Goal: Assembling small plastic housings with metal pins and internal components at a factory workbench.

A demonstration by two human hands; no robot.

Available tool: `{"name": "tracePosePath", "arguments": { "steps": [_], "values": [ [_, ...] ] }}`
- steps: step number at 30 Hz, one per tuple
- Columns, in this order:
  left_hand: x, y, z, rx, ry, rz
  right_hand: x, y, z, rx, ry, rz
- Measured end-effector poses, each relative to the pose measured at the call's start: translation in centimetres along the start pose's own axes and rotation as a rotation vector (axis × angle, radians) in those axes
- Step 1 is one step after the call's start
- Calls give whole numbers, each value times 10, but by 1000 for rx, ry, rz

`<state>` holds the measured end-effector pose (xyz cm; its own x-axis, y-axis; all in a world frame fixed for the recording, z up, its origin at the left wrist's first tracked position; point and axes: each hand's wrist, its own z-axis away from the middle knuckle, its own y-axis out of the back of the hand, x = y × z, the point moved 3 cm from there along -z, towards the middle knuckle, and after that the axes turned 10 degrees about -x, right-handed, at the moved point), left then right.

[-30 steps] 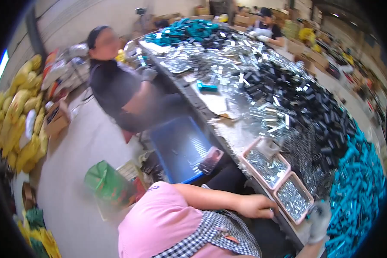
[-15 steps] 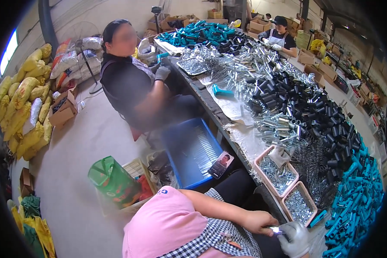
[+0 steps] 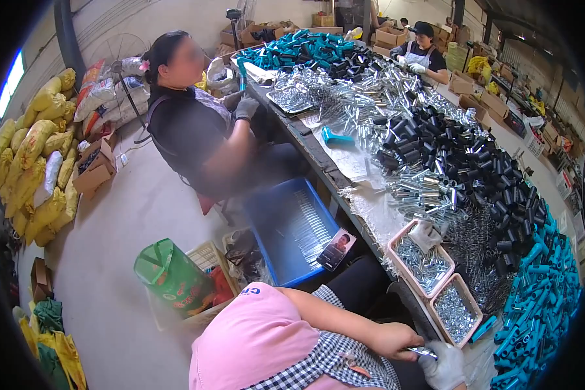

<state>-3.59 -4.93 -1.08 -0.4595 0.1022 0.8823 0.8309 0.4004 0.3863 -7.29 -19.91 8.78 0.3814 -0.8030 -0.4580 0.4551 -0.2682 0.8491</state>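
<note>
Low at the right, beside the table's edge, my bare left hand (image 3: pixel 396 340) is closed round one end of a small shiny metal piece (image 3: pixel 422 351). At its other end, my right hand (image 3: pixel 444 365), in a pale glove, has its fingers closed on the same piece. Its exact kind is hard to tell, since the fingers cover much of it. Nearest to the hands stands a pink tray (image 3: pixel 476 324) of small metal parts. Behind that is another pink tray (image 3: pixel 394 250) holding bolt-like pieces and a crumpled pale cloth (image 3: pixel 426 235).
Teal handles (image 3: pixel 536 312), black sleeves (image 3: pixel 429 143) and metal springs (image 3: pixel 478 240) cover the table. A blue crate (image 3: pixel 266 250) with thin clear strips stands left of the table. One co-worker (image 3: pixel 195 130) sits at the left, another (image 3: pixel 424 55) at the far side.
The metal piece has tilted slightly between my hands, which stay close together. The co-worker at the left has lowered the teal handle and turned their head. My view has shifted slightly.
</note>
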Motion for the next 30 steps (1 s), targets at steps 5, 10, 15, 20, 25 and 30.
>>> {"name": "tracePosePath", "arguments": {
  "steps": [5, 10, 15, 20, 25, 30],
  "values": [
    [1, 6, 1, 33, -9, 21, 1, 1, 3, 85, 94, 12],
    [-6, 1, 1, 22, -15, 36, 10, 1, -1, 12, -64, 31],
    [-3, 11, 1, 33, -14, 34, -19, 14, 1, 251, 114, 3],
    [-9, 1, 0, -29, -33, 37, 15, -1, 0, -167, -193, -157],
    [-10, 7, 1, -24, 21, 86, -13, 8, -2, 122, 80, 72],
    [-8, 0, -2, -57, -7, 79, 25, -10, 5, -173, -219, 13]
  ]
}}
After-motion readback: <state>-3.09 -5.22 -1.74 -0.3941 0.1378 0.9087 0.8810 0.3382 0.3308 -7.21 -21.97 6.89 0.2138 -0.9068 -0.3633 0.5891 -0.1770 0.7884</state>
